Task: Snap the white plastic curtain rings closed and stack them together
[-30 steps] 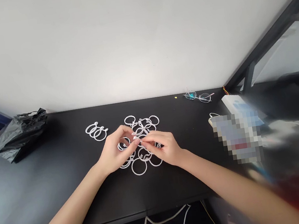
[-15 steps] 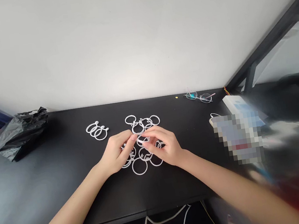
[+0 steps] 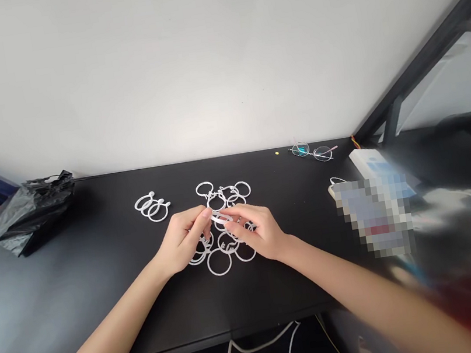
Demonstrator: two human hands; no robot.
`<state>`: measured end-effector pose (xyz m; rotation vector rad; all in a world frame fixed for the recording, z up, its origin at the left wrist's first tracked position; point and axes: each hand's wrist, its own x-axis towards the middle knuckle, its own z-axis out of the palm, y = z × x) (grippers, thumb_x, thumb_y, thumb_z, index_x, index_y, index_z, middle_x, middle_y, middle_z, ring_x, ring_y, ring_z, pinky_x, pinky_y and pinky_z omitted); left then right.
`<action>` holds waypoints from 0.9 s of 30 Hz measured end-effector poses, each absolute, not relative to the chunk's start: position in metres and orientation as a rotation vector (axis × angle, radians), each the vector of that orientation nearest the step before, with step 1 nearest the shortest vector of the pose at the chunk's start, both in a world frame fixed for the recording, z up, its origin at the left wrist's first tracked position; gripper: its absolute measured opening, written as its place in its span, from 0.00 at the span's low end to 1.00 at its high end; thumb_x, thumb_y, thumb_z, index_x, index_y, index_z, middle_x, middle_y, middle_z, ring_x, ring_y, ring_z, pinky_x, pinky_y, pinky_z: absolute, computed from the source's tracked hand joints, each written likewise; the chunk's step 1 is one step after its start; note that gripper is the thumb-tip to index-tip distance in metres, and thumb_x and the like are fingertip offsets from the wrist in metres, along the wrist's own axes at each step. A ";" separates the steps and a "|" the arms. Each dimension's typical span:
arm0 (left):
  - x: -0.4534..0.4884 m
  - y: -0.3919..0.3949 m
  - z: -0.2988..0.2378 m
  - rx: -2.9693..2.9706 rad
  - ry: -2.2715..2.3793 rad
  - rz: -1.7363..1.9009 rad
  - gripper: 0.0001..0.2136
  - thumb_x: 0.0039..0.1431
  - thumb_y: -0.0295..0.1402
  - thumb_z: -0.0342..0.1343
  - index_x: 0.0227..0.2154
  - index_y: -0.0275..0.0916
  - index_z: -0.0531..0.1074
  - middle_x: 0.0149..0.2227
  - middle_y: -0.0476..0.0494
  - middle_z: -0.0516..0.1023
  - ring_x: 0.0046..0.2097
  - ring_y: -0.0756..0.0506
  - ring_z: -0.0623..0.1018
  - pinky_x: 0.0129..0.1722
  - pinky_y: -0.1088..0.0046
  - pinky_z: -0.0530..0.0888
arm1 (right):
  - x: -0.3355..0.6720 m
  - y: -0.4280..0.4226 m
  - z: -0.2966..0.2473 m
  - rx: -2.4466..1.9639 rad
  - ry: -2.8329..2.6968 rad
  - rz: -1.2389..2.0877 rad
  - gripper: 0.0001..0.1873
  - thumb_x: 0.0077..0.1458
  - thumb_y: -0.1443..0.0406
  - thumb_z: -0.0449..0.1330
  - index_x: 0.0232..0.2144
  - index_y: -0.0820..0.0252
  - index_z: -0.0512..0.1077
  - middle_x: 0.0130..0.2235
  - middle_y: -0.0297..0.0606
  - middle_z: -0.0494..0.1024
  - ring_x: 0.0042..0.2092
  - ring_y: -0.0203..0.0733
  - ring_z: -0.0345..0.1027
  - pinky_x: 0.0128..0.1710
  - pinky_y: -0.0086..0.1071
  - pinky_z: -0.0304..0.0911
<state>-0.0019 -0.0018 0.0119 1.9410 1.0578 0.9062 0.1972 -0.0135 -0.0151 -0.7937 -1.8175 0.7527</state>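
Between my two hands a white plastic ring (image 3: 221, 219) is held edge-on, above a pile of similar rings. My left hand (image 3: 185, 238) pinches its left end between thumb and fingers. On the other side, my right hand (image 3: 258, 231) grips the right end with its fingertips. Several loose white rings (image 3: 219, 262) lie overlapping beneath and around my hands, some with small prongs or tabs. Off to the left rests a small group of white rings (image 3: 158, 212), each with a rounded tab. My fingers cover parts of the held ring and of the pile.
A crumpled black plastic bag (image 3: 37, 212) sits at the left of the black desk (image 3: 113, 277). Eyeglasses (image 3: 312, 151) lie near the wall at the right. Beyond my right arm are a white box (image 3: 382, 169), a blurred-out phone-like item (image 3: 367, 215) and cables.
The held ring has turned to a flatter, edge-on angle, and its white band shows more clearly between my fingertips. My hands stay in nearly the same place; the rings on the desk look unchanged.
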 end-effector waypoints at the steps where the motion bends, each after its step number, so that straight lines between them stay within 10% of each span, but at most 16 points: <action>1: -0.002 -0.002 0.012 1.933 1.055 0.903 0.24 0.70 0.42 0.42 0.19 0.38 0.66 0.21 0.48 0.71 0.24 0.50 0.69 0.27 0.72 0.65 | 0.197 -0.014 -0.015 -0.797 -1.818 0.756 0.13 0.62 0.60 0.59 0.46 0.60 0.76 0.36 0.40 0.80 0.34 0.37 0.74 0.30 0.29 0.73; 15: -0.019 0.010 0.017 2.399 1.384 1.182 0.13 0.66 0.35 0.49 0.26 0.37 0.68 0.26 0.49 0.70 0.28 0.50 0.70 0.29 0.75 0.65 | 0.198 -0.014 -0.014 -0.864 -1.812 0.776 0.15 0.62 0.58 0.59 0.46 0.59 0.75 0.40 0.42 0.82 0.35 0.39 0.76 0.29 0.30 0.73; 27: -0.063 0.029 0.031 2.199 2.224 0.597 0.12 0.65 0.41 0.49 0.36 0.40 0.74 0.44 0.44 0.75 0.36 0.47 0.75 0.29 0.74 0.63 | 0.197 -0.014 -0.015 -0.842 -1.798 0.759 0.11 0.61 0.62 0.59 0.44 0.60 0.75 0.39 0.41 0.81 0.33 0.37 0.75 0.28 0.28 0.72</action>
